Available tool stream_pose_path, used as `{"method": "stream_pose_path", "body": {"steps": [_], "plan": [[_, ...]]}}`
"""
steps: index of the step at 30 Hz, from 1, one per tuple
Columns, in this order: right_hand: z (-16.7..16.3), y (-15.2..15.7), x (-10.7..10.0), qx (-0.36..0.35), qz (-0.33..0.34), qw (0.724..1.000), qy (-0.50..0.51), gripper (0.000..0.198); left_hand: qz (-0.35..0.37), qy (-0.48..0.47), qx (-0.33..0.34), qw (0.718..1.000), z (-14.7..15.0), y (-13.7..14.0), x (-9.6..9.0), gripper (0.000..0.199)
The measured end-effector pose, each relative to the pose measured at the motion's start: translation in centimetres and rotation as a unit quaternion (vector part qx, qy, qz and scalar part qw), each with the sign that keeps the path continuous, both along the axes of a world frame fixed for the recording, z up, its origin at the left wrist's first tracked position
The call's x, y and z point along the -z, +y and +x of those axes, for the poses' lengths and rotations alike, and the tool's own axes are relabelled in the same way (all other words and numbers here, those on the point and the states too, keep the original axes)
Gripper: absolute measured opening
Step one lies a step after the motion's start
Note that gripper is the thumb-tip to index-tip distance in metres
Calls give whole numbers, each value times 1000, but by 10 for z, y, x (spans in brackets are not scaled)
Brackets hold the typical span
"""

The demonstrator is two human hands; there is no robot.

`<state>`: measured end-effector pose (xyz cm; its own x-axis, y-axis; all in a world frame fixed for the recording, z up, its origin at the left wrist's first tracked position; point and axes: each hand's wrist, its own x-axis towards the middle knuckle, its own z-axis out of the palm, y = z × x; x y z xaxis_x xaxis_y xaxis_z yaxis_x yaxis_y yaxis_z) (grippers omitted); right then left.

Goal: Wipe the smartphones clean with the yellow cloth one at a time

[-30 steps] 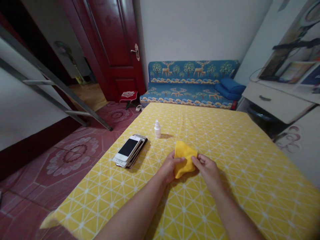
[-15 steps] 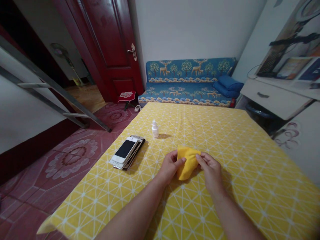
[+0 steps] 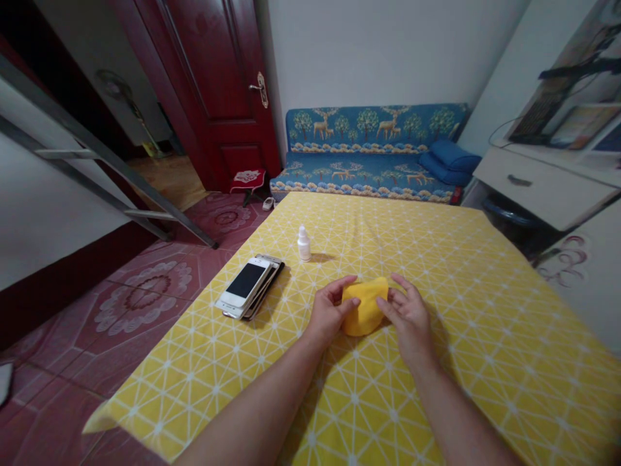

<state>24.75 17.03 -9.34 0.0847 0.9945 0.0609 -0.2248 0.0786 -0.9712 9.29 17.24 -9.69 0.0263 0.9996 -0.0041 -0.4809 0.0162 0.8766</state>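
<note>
A small yellow cloth (image 3: 363,307) sits bunched on the yellow patterned tablecloth (image 3: 436,259), between my two hands. My left hand (image 3: 327,310) pinches its left edge with thumb and fingers. My right hand (image 3: 410,314) grips its right edge the same way. A stack of smartphones (image 3: 250,285), a white one on top, lies to the left near the table's edge. Beyond them stands a small white dropper bottle (image 3: 303,243), upright.
A blue sofa (image 3: 369,152) with a deer pattern stands against the far wall, a dark red door (image 3: 218,84) to its left. A metal ladder (image 3: 97,168) leans at the left. A white desk with a drawer (image 3: 538,188) is at the right.
The cloth has been folded down from a raised, upright flap into a lower, rounder bundle. Both hands stayed on it, their fingers now spread around its sides.
</note>
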Motion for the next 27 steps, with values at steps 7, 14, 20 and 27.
{"method": "stream_pose_path", "body": {"steps": [7,14,20,27], "plan": [[2,0,-1,-65,38,997,-4,70,31,94,24,995,-5,-2,0,70],[5,2,5,-6,67,992,-108,47,103,223,-9,969,-7,0,6,54],[7,4,9,11,146,969,-199,34,123,345,-72,928,-13,1,5,22],[6,-1,1,38,156,955,-248,17,141,259,-107,950,-12,0,-4,20]]}}
